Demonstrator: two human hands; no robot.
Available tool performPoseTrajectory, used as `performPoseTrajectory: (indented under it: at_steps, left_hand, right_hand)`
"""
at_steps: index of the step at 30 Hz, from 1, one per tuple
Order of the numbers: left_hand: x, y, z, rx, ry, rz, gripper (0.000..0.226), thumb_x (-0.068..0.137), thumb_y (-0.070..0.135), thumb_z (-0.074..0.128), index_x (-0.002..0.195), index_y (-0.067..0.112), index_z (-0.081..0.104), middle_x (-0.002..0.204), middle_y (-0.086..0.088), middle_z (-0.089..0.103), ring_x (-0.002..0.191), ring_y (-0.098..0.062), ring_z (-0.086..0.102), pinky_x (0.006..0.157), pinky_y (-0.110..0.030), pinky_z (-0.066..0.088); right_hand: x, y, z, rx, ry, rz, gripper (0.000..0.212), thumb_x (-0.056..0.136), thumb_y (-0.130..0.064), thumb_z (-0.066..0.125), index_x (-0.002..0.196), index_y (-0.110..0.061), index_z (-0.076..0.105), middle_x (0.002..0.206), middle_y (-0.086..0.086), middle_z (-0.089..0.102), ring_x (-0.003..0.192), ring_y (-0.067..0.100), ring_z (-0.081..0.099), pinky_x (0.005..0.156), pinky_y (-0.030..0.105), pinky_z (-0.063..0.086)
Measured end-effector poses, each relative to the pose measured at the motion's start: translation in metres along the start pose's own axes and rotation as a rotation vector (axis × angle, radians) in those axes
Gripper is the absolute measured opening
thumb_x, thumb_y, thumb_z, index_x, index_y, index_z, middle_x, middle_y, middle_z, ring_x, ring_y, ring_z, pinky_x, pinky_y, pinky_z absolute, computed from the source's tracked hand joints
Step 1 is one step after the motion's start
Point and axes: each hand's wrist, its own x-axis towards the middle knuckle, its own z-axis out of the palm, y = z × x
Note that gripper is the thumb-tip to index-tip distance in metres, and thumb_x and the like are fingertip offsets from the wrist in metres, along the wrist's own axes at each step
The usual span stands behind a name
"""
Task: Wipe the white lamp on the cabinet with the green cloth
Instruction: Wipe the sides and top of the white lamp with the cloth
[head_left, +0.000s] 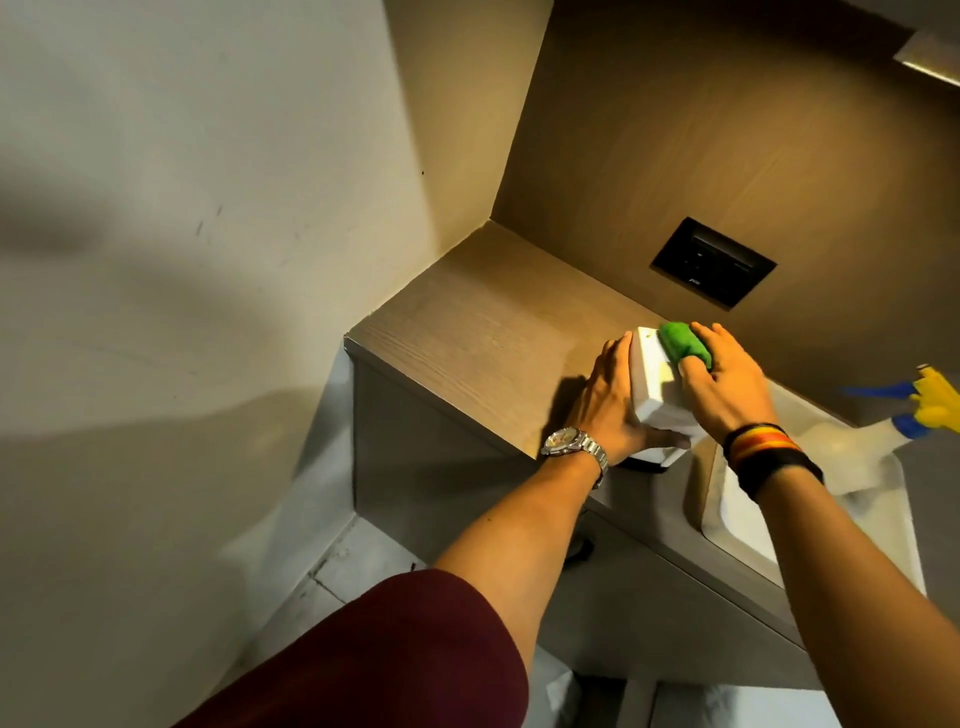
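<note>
Your left hand (605, 400) lay flat and open against the near side of the white lamp (655, 384), bracing it without gripping. Your right hand (724, 384) pressed the bunched green cloth (684, 344) onto the lamp's top at its far end, fingers closed over the wad. The lamp stood near the front edge of the wooden counter (467, 332) that forms the cabinet top, just below the dark wall socket (712, 261). A spray bottle (904, 421) with a yellow and blue head lay apart to your right, in what looked like a white tray (748, 535); you touched neither.

You seemed to be mid-wipe on the top face, with the sides probably not yet covered.

To do this stroke well, you needed to keep the left palm firm, because the lamp sat close to the counter's edge and a push from the cloth could slide it off. Draw the cloth towards yourself in one even pass rather than scrubbing, so the pressure runs into the bracing hand. A yellowish mark showed on the top beside the cloth; that spot likely wanted a second pass. I could not tell whether a cord ran from the lamp, so you had reason to avoid twisting it.
</note>
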Motion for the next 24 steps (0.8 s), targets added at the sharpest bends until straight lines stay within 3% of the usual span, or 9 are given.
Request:
performPoseTrajectory:
  at_steps: [5,7,10,13,16,21,24]
  left_hand:
    - [0.003,-0.007,0.001,0.067,-0.014,0.031,0.144,0.05,0.057,0.095,0.156,0.011,0.009,0.147,-0.018,0.042,0.111,-0.034,0.061,0.083,-0.043,0.057]
    - [0.003,-0.005,-0.001,0.074,-0.001,0.047,0.13,0.058,0.059,0.09,0.154,0.008,0.02,0.141,-0.017,0.048,0.109,-0.033,0.062,0.083,-0.035,0.051]
    - [0.004,-0.01,0.002,0.04,0.012,0.074,0.127,0.06,0.066,0.082,0.153,0.01,0.018,0.146,-0.015,0.043,0.122,-0.034,0.056,0.091,-0.045,0.054]
    - [0.005,-0.009,0.001,0.048,-0.011,0.021,0.141,0.05,0.055,0.095,0.155,0.015,0.01,0.149,-0.013,0.039,0.125,-0.034,0.054,0.09,-0.048,0.057]
    - [0.007,-0.01,0.004,0.045,-0.004,0.018,0.145,0.043,0.056,0.097,0.154,0.015,0.012,0.145,-0.009,0.04,0.127,-0.028,0.05,0.087,-0.045,0.059]
    - [0.009,-0.013,0.007,0.069,-0.015,0.019,0.144,0.044,0.06,0.095,0.153,0.017,0.012,0.146,-0.009,0.039,0.123,-0.028,0.053,0.089,-0.042,0.057]
    - [0.009,-0.014,0.003,0.046,-0.004,0.063,0.131,0.052,0.059,0.092,0.152,0.016,0.019,0.141,-0.008,0.046,0.112,-0.027,0.06,0.085,-0.039,0.057]
  right_hand:
    - [0.019,-0.01,0.011,-0.071,-0.071,-0.134,0.066,0.085,-0.037,0.033,0.15,-0.025,0.038,0.16,0.01,0.034,0.148,0.031,0.029,0.123,0.052,0.018]
    - [-0.002,-0.006,0.008,-0.069,-0.107,-0.23,0.061,0.089,-0.034,0.034,0.15,-0.032,0.036,0.161,0.004,0.032,0.15,0.028,0.025,0.122,0.054,0.017]
    - [-0.038,0.01,-0.001,-0.018,-0.151,-0.34,0.058,0.092,-0.027,0.037,0.149,-0.037,0.037,0.162,-0.005,0.03,0.151,0.02,0.021,0.121,0.048,0.016]
    - [-0.046,0.033,-0.014,0.049,-0.132,-0.307,0.057,0.092,-0.024,0.038,0.147,-0.039,0.04,0.16,-0.007,0.032,0.148,0.019,0.026,0.119,0.044,0.023]
    - [-0.028,0.035,-0.017,0.052,-0.089,-0.225,0.056,0.091,-0.027,0.037,0.146,-0.034,0.043,0.159,-0.005,0.034,0.146,0.022,0.032,0.119,0.05,0.027]
    - [0.012,0.002,0.003,-0.012,-0.066,-0.147,0.061,0.087,-0.031,0.035,0.148,-0.027,0.041,0.161,0.004,0.034,0.149,0.029,0.028,0.121,0.047,0.019]
    - [-0.002,-0.012,0.009,0.0,-0.078,-0.194,0.061,0.087,-0.028,0.036,0.148,-0.028,0.04,0.161,0.003,0.033,0.149,0.027,0.026,0.122,0.048,0.015]
